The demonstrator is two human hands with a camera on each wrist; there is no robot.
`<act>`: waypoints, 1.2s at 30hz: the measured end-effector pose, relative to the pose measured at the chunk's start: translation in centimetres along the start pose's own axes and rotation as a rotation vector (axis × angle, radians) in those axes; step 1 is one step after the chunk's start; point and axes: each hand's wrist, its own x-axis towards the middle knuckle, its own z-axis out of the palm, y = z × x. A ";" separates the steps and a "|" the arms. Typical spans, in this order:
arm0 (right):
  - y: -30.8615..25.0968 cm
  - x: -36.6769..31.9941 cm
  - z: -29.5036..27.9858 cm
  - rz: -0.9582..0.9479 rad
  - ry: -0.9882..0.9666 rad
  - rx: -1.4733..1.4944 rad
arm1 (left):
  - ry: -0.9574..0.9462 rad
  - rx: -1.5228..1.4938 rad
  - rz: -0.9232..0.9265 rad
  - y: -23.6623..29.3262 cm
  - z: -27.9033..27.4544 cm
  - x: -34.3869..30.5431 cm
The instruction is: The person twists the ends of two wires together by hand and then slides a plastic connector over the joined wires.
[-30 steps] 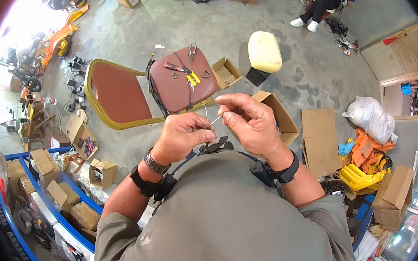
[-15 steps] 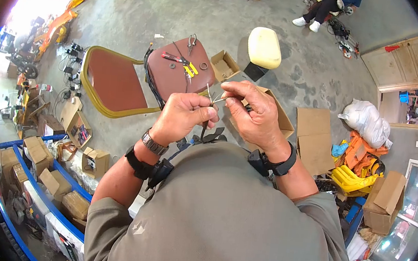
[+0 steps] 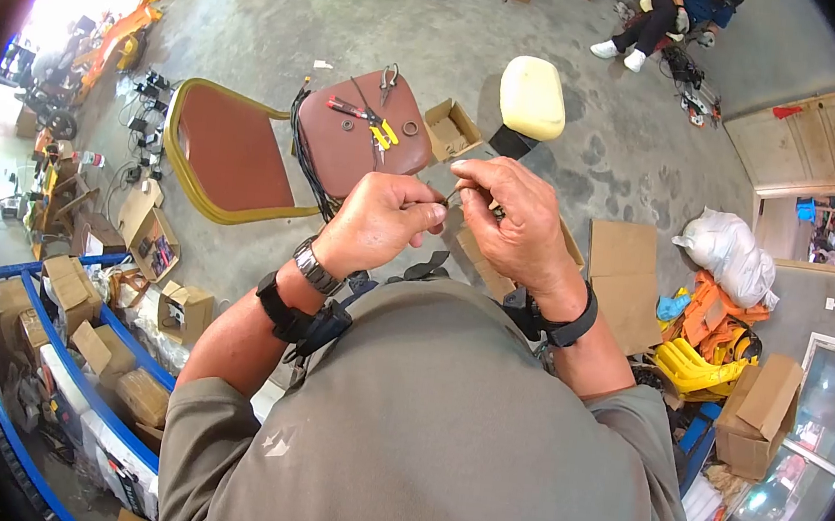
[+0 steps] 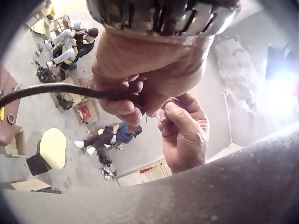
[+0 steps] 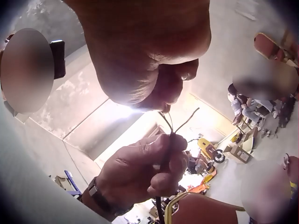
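My left hand [image 3: 376,221] grips a black cable [image 4: 56,89], which trails away from the curled fingers in the left wrist view. From its end, above the left thumb and forefinger, thin split wires [image 5: 186,121] fan out in the right wrist view. My right hand [image 3: 521,225] is close beside it, thumb and forefinger pinching one of these wires. In the head view the two sets of fingertips almost meet, and the left fingers hide most of the cable end.
Beyond my hands stands a chair with a brown seat [image 3: 332,157]. Yellow-handled pliers [image 3: 382,137], grey pliers [image 3: 389,81] and a ring [image 3: 410,128] lie on it. Cardboard boxes [image 3: 450,128] and a cream cushion [image 3: 533,98] are nearby; a blue-railed rack [image 3: 111,311] is left. A person [image 3: 661,28] sits far right.
My left hand has risen and come nearer the right fingertips. The pale wire ends that stood out between the hands are now mostly covered. My right hand keeps its pinch.
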 end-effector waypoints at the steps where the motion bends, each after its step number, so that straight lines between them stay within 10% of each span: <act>1: 0.1 0.0 0.0 0.027 -0.010 0.010 | -0.001 0.035 0.005 -0.1 -0.1 0.0; 9: 0.5 -0.8 0.3 0.584 -0.038 0.551 | 0.007 0.239 0.126 0.1 -0.2 -0.7; 36: 0.7 -1.6 1.9 0.623 0.015 0.881 | 0.233 -0.026 0.316 -1.9 0.4 -1.6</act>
